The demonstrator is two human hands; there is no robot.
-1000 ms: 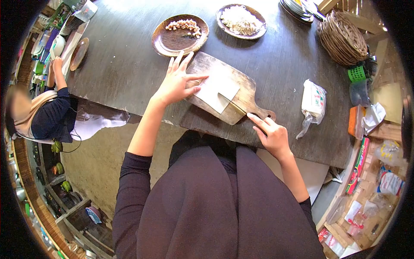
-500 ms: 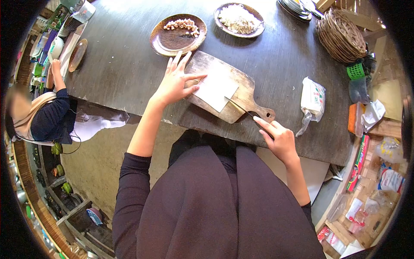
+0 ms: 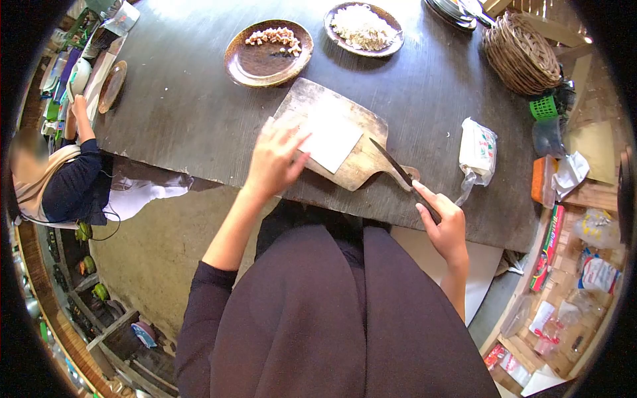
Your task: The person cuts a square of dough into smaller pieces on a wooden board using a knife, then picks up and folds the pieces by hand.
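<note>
A wooden cutting board (image 3: pixel 360 160) lies on the dark wooden table (image 3: pixel 186 106), with a flat white slab (image 3: pixel 327 138) on it. My left hand (image 3: pixel 275 159) hovers blurred over the board's near left edge, fingers spread, holding nothing. My right hand (image 3: pixel 443 222) grips the handle of a knife (image 3: pixel 395 164) at the table's near edge. Its dark blade points up and left over the board's handle end, clear of the white slab.
A brown plate (image 3: pixel 265 61) with chopped brownish pieces and another plate (image 3: pixel 363 30) with white shreds sit beyond the board. A white packet (image 3: pixel 476 152) lies to the right, a wicker basket (image 3: pixel 521 56) at the far right. Another person (image 3: pixel 60 182) sits at the left.
My right hand drew the knife back and right, off the white slab. My left hand lifted off the slab and slid toward me.
</note>
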